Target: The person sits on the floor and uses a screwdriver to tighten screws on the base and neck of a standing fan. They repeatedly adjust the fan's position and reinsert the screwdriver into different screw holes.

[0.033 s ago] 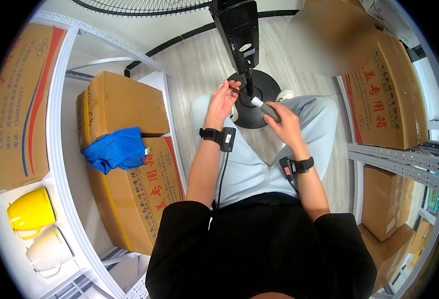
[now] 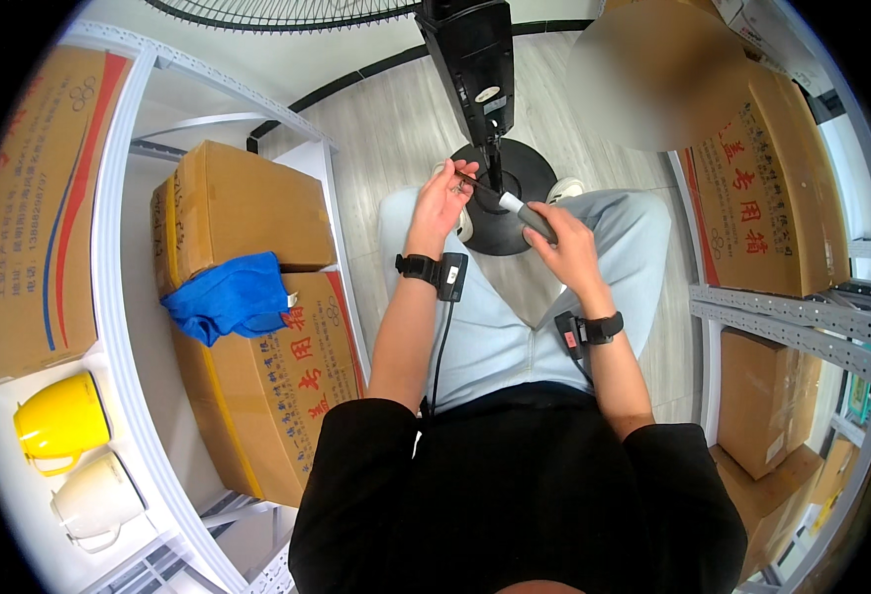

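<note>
My right hand [image 2: 566, 243] is closed round the grey handle of a slim tool [image 2: 534, 220]. The tool has a white collar and a thin dark shaft that points up and left, toward my other hand. At the shaft's far end, the thumb and fingers of my left hand [image 2: 440, 203] are pinched together, with the palm partly turned up. The dark tip is too small to make out fully. Both hands hang over my lap, in front of the round black base [image 2: 523, 238] of a standing fan. Its black column [image 2: 467, 69] rises just beyond them.
At left, a white shelf rack [image 2: 139, 109] holds cardboard boxes [image 2: 257, 203], a blue cloth [image 2: 228, 300], a yellow mug [image 2: 64, 416] and a white mug [image 2: 101, 498]. More boxes [image 2: 752, 198] fill the right rack [image 2: 802, 322]. The fan's wire grille [image 2: 287, 14] overhangs the far side.
</note>
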Tool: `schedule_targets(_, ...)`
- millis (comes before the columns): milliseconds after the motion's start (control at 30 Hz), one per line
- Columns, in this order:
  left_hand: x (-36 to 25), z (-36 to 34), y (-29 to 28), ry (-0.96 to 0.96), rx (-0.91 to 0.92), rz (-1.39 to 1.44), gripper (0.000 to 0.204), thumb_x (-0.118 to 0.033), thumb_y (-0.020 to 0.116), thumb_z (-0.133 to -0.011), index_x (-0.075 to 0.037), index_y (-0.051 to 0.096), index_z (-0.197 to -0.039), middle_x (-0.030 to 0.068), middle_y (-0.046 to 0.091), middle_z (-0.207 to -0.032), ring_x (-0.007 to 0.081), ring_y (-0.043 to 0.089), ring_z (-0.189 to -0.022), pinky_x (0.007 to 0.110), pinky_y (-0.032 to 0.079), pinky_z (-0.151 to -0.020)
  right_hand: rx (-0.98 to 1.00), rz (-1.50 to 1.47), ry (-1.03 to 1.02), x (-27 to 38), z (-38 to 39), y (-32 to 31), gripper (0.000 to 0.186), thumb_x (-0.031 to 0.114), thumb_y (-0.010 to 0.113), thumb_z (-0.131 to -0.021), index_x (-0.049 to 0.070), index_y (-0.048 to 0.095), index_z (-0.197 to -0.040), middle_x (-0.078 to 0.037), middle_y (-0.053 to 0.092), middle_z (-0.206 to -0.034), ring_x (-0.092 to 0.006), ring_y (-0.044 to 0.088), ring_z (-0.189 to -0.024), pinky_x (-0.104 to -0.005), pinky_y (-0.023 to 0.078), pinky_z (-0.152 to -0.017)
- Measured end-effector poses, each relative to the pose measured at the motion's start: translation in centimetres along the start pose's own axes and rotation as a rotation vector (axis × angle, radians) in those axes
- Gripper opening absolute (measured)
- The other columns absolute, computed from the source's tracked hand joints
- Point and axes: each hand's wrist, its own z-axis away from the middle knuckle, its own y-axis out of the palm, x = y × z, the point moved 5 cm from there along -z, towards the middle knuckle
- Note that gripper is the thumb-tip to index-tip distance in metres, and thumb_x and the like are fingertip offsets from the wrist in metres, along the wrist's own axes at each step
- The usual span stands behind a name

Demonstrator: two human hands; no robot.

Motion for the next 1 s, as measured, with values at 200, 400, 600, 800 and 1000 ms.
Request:
schedule_targets(200, -1.0, 0.2, 2.3, -0.015, 0.045, 0.061, 0.028, -0.024, 0.053, -0.097, 0.001, 0.055, -0.107, 0.0152, 0.061, -0.108, 0.0171, 0.055, -0.088, 0.026, 0.045, -0.073, -0.063, -0.009, -0.033, 1.4, -0.5, -1.0, 0.035, 0.014, 0.071, -0.079, 0.009, 0.062, -0.112, -0.010, 0.066, -0.098, -0.0284, 0.064, -0.082, -0.0347, 0.051, -0.071)
schedule_targets(400, -3.8, 1.3, 10.6, 0.090, 0.193, 0.136, 0.033, -0.025, 0.052, -0.098, 0.002, 0.053, -0.115, 0.0136, 0.061, -0.108, 0.0171, 0.056, -0.088, 0.026, 0.045, -0.074, -0.236, -0.266, 0.203, 3.4, -0.8, -3.3, 0.034, 0.016, 0.072, -0.080, 0.009, 0.064, -0.113, -0.011, 0.068, -0.092, -0.0165, 0.065, -0.080, -0.0279, 0.049, -0.071)
schedule_targets(600, -5.8, 1.3, 15.2, 0.162, 0.253, 0.021, 0.038, -0.024, 0.050, -0.098, 0.004, 0.050, -0.124, 0.0137, 0.060, -0.107, 0.0151, 0.054, -0.085, 0.025, 0.044, -0.072, -0.363, -0.206, 0.150, 6.7, -2.2, -5.6, 0.035, 0.017, 0.072, -0.080, 0.007, 0.063, -0.113, -0.012, 0.068, -0.092, -0.0184, 0.065, -0.079, -0.0289, 0.050, -0.071)
schedule_targets(800, -6.6, 0.5, 15.4, 0.170, 0.222, -0.023, 0.037, -0.021, 0.052, -0.097, 0.004, 0.052, -0.124, 0.0099, 0.058, -0.097, 0.0126, 0.051, -0.081, 0.024, 0.042, -0.068, -0.364, -0.090, 0.133, 8.3, -3.5, -5.7, 0.035, 0.020, 0.071, -0.081, 0.006, 0.063, -0.112, -0.015, 0.067, -0.093, -0.0257, 0.066, -0.077, -0.0326, 0.051, -0.068)
schedule_targets(1000, -6.7, 0.7, 15.2, 0.110, 0.239, -0.077, 0.037, -0.021, 0.052, -0.096, 0.004, 0.052, -0.124, 0.0056, 0.059, -0.094, 0.0102, 0.050, -0.079, 0.024, 0.041, -0.067, -0.411, -0.002, 0.057, 10.3, -4.7, -5.0, 0.033, 0.019, 0.070, -0.081, 0.005, 0.062, -0.110, -0.015, 0.066, -0.094, -0.0291, 0.067, -0.076, -0.0354, 0.053, -0.066)
